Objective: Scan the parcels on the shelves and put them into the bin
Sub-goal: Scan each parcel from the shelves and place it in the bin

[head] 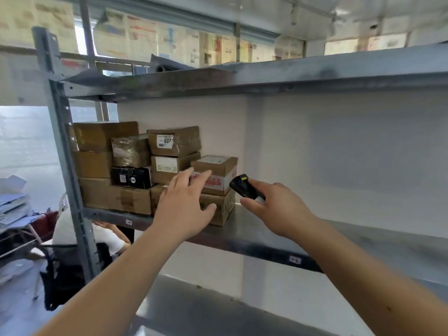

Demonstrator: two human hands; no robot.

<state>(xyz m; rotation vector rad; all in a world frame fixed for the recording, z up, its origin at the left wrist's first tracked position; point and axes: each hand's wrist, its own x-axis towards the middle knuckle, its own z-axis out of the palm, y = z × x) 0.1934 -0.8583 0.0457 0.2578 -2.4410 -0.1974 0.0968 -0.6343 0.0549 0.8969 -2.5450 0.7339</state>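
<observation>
Parcels [150, 166] sit stacked at the left end of the middle shelf [278, 241], in brown card and tape, with one black box [132, 177] among them. Nearest the hands is a small box [214, 174] with red print on a white band; it lies flat on a larger box [218, 209], its long axis running left to right along the shelf, its printed front turned toward the camera.

Left hand [184, 209] reaches forward with the fingers [202, 177] straight and spread, so this grip is released and holds nothing. Its fingertips lie over the front face of the small box, at or just short of touching; I cannot tell which. The thumb points right, across the front of the larger box below.

Right hand [276, 204] is curled round a black scanner [244, 189], grasping it between thumb below and fingers above. The scanner's long axis slants up and to the left out of the grip, and its yellow-marked head points at the right side of the small box, just beside it but apart. The small box thus lies up and left of the right grip and straight ahead of the left one.

Upper shelf [266, 78] carries flat grey packets. A grey upright [63, 146] stands left of the stack.
</observation>
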